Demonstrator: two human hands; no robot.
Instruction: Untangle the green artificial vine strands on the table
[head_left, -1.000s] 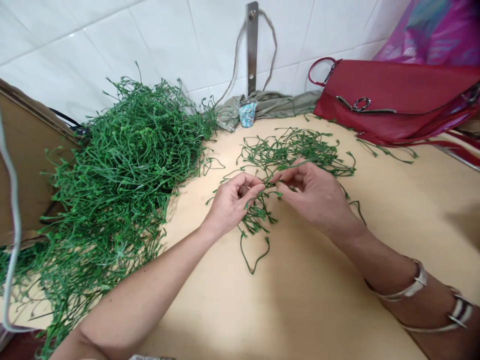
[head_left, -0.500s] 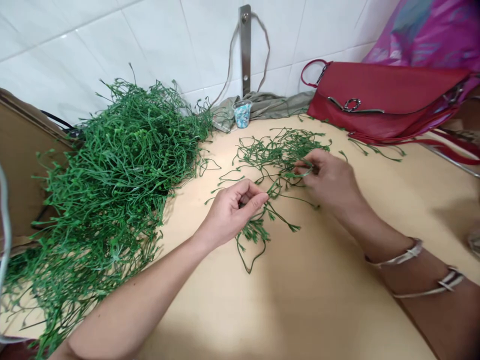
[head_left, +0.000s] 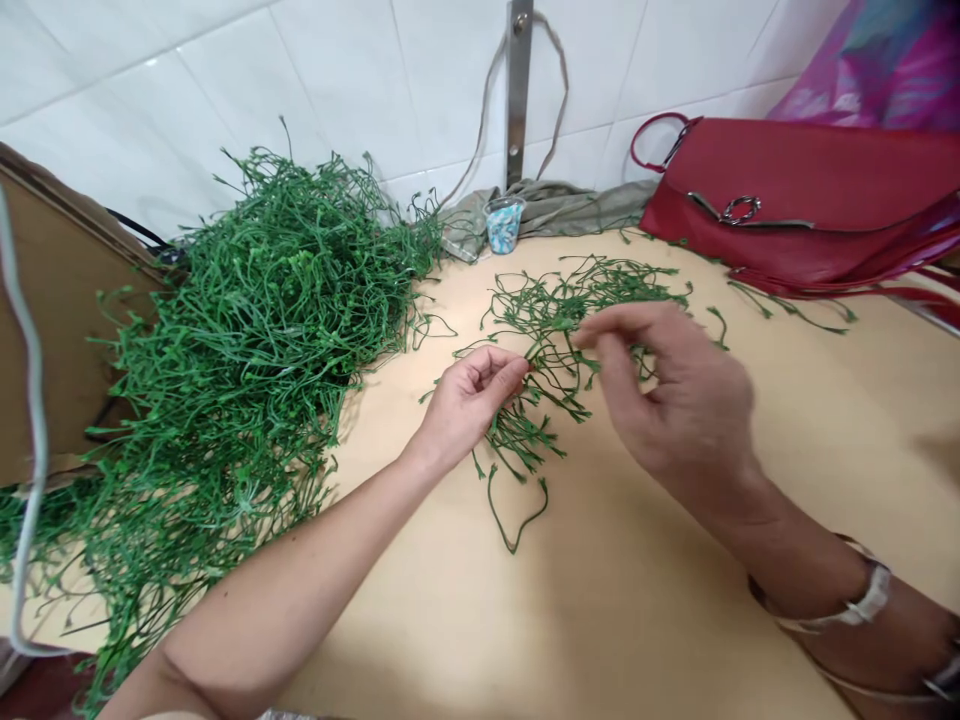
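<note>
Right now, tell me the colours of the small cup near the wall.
Blue and white, in patches: the small cup shows in the head view.

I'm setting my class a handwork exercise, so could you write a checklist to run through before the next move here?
1. Left hand closed on green stems: ok.
2. Right hand gripping a stem: cannot tell; its fingertips overlap stems behind.
3. Large pile apart from the small heap: ok, bare tabletop shows between.
4. Cup upright: ok.
5. Stems away from the red bag: not ok, some lie beside its strap.
</note>
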